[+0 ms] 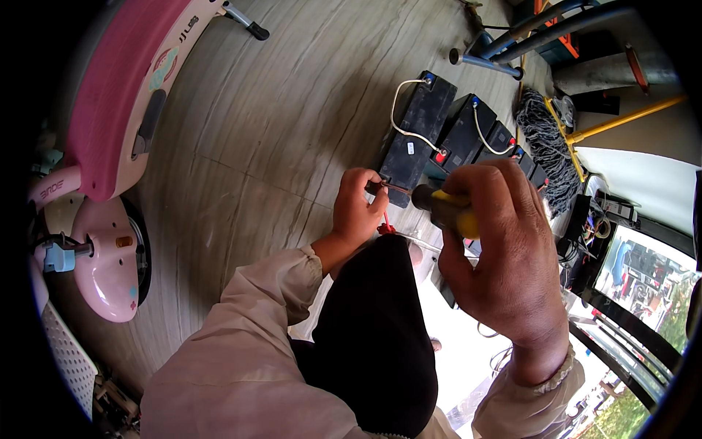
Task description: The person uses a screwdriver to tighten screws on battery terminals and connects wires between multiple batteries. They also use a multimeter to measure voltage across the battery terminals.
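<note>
The right hand [508,249] is curled around the yellow-and-dark handle of a screwdriver [447,211], which points leftward with its thin shaft over the near end of a black battery [409,139]. The left hand [357,208] meets it there, thumb and forefinger drawn close together at the battery's near end by the tip of the shaft; whether they pinch the tip itself or some small part beside it is too small to tell. A red lead [387,218] comes out just below those fingertips and ends in a red piece close to the person's dark-clothed knee [380,322]. The battery sits on the grey streaked floor [256,139], first in a row of black batteries [464,128] that runs off to the right, partly behind the right hand. One white cable [395,106] bows out over the first battery's left side, from a blue-marked end to a red-marked one; a second white cable [484,133] crosses the batteries farther right. Beyond the row lies a grey string mop [545,143] with a yellow handle, near a blue metal frame [523,36]. At the far left stands a pink vehicle [110,102], well apart from the batteries. Loose beige sleeves [241,329] cover both forearms.
</note>
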Motion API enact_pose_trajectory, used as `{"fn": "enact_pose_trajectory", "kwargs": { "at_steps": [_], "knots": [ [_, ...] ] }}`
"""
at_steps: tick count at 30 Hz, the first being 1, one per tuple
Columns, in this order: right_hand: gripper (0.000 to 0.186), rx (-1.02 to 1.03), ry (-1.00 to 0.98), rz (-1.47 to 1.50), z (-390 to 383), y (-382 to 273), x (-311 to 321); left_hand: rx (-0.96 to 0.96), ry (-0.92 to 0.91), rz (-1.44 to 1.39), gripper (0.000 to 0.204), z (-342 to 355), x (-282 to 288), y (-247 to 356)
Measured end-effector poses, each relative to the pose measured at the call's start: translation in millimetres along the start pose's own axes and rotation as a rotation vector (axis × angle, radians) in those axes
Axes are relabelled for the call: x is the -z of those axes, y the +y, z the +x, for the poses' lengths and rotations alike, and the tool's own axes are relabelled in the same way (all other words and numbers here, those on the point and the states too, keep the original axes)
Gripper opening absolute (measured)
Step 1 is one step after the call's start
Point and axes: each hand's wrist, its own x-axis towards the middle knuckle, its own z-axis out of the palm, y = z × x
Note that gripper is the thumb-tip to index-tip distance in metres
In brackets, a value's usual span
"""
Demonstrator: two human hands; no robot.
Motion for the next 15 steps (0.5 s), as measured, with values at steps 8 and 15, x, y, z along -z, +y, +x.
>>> {"fn": "enact_pose_trajectory", "kwargs": {
  "at_steps": [8,15],
  "knots": [
    [0.039,0.100,-0.031,0.161,-3,5,-7,-0.009,0.003,0.037,0.022,2,4,2],
    [0.036,-0.114,-0.056,0.190,-6,-3,-8,-0.038,-0.017,0.063,0.022,3,10,7]
  ]
}}
